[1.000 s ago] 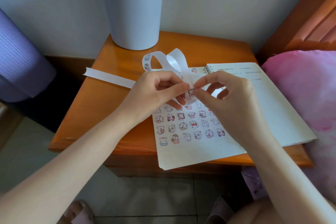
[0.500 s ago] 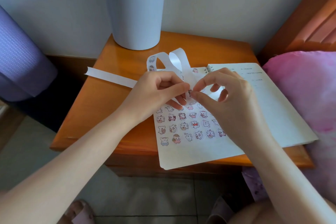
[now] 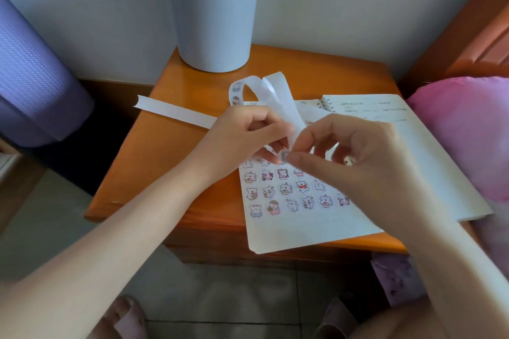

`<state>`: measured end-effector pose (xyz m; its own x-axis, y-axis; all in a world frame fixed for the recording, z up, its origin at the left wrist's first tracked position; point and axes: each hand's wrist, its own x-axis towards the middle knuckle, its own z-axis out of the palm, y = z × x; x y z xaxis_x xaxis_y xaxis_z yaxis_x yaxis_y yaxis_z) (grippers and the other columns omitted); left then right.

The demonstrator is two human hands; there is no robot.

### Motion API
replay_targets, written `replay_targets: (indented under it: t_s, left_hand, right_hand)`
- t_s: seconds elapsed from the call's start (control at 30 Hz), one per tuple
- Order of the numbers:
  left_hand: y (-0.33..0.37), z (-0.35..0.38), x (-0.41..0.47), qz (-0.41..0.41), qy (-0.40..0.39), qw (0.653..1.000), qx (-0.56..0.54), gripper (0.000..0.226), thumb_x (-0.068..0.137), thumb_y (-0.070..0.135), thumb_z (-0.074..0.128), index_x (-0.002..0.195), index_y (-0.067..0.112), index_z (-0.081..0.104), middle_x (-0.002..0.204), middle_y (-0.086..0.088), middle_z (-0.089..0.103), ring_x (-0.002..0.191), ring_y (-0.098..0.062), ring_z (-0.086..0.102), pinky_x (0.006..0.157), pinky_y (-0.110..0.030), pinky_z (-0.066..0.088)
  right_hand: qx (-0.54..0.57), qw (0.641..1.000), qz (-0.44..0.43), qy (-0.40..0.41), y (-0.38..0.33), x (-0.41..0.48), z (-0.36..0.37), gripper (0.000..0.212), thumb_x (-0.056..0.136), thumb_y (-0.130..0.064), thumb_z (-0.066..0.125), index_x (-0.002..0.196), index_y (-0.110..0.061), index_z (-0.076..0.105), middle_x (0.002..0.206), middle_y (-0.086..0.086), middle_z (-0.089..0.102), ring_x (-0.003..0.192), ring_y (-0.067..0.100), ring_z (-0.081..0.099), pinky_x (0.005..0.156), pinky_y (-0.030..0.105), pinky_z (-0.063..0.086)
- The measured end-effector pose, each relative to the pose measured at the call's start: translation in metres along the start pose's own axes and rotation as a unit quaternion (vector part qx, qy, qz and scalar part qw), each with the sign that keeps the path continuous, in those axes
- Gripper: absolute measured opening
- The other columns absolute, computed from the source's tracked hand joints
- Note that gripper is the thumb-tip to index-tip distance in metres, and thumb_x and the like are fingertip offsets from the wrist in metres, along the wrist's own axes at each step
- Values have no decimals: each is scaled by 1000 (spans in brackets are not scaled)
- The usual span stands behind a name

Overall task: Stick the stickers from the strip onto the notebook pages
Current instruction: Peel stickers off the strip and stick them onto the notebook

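Note:
An open spiral notebook [image 3: 429, 173] lies on the wooden nightstand [image 3: 165, 162]. Its left page [image 3: 303, 228] carries several rows of small cartoon animal stickers. My left hand [image 3: 245, 140] pinches the white sticker strip [image 3: 278, 102], which loops up behind the fingers and trails left across the wood. Two stickers show on the curl of the loop. My right hand [image 3: 355, 162] pinches a small sticker [image 3: 284, 155] between thumb and forefinger, right at the strip and just above the page.
A pale blue bucket [image 3: 212, 14] stands at the back of the nightstand. A purple rolled mat [image 3: 30, 85] leans at the left. A pink pillow [image 3: 468, 129] and wooden bed frame are at the right. Slippered feet are on the tile floor below.
My right thumb and forefinger have drawn the small sticker down and a little away from the strip. My left hand keeps its grip on the strip.

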<state>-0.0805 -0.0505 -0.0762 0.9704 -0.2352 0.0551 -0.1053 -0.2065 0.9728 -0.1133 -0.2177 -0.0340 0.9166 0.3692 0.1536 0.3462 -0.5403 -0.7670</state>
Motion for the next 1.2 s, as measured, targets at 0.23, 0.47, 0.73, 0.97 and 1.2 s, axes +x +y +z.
replay_targets:
  t_s: [0.23,0.47,0.73,0.97,1.2]
  left_hand:
    - [-1,0,0,-12,-5,1000,-15,17,91,14,60,86,0,68,70,-2,70,68,-14,70,66,-28,60]
    - [-3,1,0,-14,-10,1000,-13,14,91,14,60,82,6,68,67,2,70,66,-12,70,66,-27,60]
    - [-4,0,0,-15,-12,1000,-10,15,91,15,60,84,4,68,66,3,70,66,-12,70,64,-25,59]
    - [-5,0,1,-13,-11,1000,-3,15,91,15,60,86,3,68,68,2,70,68,-14,71,65,-27,59]
    - [-4,0,1,-15,-11,1000,-7,15,91,14,60,86,2,68,69,0,70,67,-12,70,64,-26,59]
  right_hand:
    - [53,960,128,-243,-6,-8,12,8,75,-30,74,76,-22,72,73,-7,70,55,-5,51,54,7,39]
    - [31,961,148,-233,-7,-9,20,5,75,-26,73,75,-21,73,73,-6,70,56,-4,53,60,15,44]
    - [10,965,141,-222,-8,-11,22,6,75,-29,73,74,-22,73,72,-1,69,53,-4,49,55,14,41]
    - [0,968,132,-213,-9,-12,24,6,74,-27,75,72,-22,72,71,-4,68,53,-5,50,52,9,41]
    - [-44,973,113,-196,-10,-15,29,7,76,-30,71,72,-24,69,62,-12,62,56,-7,52,55,11,43]
